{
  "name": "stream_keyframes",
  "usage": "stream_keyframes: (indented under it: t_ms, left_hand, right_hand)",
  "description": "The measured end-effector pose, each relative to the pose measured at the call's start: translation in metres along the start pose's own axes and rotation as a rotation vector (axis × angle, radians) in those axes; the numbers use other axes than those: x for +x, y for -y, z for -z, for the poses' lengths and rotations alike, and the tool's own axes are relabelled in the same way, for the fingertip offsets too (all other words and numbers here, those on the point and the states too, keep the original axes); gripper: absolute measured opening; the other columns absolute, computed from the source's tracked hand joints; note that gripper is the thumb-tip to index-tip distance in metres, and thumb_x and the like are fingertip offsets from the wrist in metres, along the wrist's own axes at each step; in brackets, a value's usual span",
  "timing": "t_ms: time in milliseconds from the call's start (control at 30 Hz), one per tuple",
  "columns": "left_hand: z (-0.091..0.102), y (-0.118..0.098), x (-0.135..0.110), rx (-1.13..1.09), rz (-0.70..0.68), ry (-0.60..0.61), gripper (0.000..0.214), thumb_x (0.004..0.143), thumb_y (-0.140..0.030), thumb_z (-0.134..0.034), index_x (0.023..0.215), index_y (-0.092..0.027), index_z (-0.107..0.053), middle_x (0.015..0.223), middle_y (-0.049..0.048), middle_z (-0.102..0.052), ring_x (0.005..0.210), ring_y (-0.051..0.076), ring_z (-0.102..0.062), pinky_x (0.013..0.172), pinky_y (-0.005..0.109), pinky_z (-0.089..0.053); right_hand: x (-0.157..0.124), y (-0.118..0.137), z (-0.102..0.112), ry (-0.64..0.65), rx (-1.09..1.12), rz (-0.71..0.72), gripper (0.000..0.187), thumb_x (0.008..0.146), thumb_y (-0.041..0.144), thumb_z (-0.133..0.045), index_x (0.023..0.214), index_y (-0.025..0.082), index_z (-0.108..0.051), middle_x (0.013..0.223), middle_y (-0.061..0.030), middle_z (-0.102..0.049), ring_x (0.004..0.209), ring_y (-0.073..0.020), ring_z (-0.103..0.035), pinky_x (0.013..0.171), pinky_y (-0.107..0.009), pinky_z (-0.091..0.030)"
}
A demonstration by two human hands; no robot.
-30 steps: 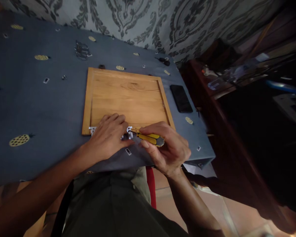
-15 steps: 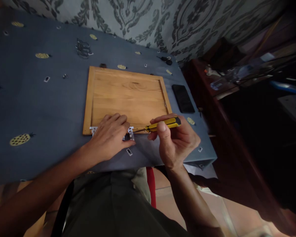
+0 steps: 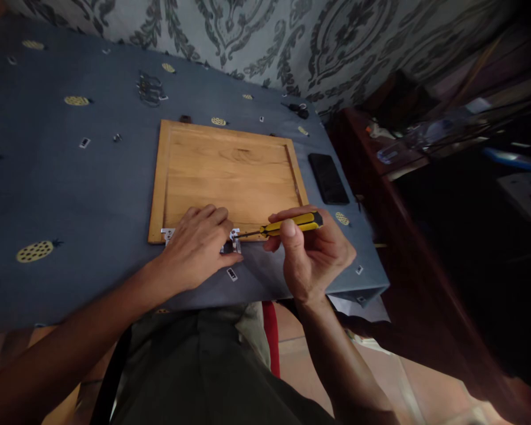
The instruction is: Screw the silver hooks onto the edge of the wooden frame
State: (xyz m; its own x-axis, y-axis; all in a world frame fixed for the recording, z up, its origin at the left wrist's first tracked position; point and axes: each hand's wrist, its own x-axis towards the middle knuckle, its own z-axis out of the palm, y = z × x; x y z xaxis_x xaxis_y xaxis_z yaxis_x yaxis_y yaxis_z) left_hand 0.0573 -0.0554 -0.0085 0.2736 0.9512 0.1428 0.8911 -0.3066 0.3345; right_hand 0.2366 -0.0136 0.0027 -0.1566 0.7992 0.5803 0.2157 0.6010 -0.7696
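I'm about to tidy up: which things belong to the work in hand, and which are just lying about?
In use, it seems:
yellow screwdriver, in the right hand
metal fitting, at the screwdriver's tip
wooden panel, left hand over its near edge

Apparently lying about:
black phone, right of the panel
dark item beyond the phone, too unclear to name

– Looks like a home?
– Seems so: has a pineapple-print tablecloth (image 3: 106, 200), scroll-patterned wall covering (image 3: 248, 35) beyond the far edge of the surface (image 3: 261, 274), and reddish floor tiles (image 3: 293, 354) below the near edge.
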Motion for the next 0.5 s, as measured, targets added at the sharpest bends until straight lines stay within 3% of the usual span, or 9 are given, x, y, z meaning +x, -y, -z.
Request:
stream_keyframes:
  t_ms: [500]
  left_hand:
    - [0.0014, -0.0017, 0.001, 0.02, 0.013, 0.042, 0.031, 0.087, -0.042, -0.084, 0.093, -0.016, -0.07, 0.097, 0.0076, -0.068, 0.099, 0.029, -0.064, 0.084, 0.04, -0.047]
  right_hand:
    - [0.0048, 0.0009, 0.0013, 0.085, 0.004, 0.0, 0.015, 0.096, 0.035, -0.073, 0.088, 0.022, -0.07, 0.082, 0.0028, -0.073, 0.047, -0.0073, -0.062, 0.046, -0.022, -0.051]
